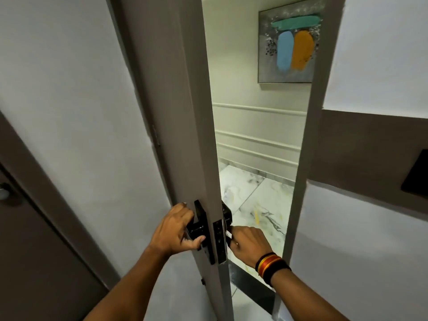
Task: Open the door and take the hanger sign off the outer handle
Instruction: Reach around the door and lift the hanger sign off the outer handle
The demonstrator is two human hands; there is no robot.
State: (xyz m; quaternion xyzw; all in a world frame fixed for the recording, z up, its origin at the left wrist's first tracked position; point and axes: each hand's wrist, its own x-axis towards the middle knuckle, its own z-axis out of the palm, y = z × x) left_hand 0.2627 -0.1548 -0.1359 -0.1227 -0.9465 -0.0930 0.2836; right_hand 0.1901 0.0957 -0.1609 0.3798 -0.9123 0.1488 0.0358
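- The door [185, 135] is seen ajar, its edge between the two hands.
- The inner handle [196, 228] is gripped by the left hand [176, 230].
- The outer handle [228, 216] is touched by the curled right hand [247, 244]; whether anything is held cannot be told.
- The hanger sign cannot be made out.

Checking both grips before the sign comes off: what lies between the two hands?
The door's edge with its black latch plate, seen in the head view; left hand and right hand flank it.
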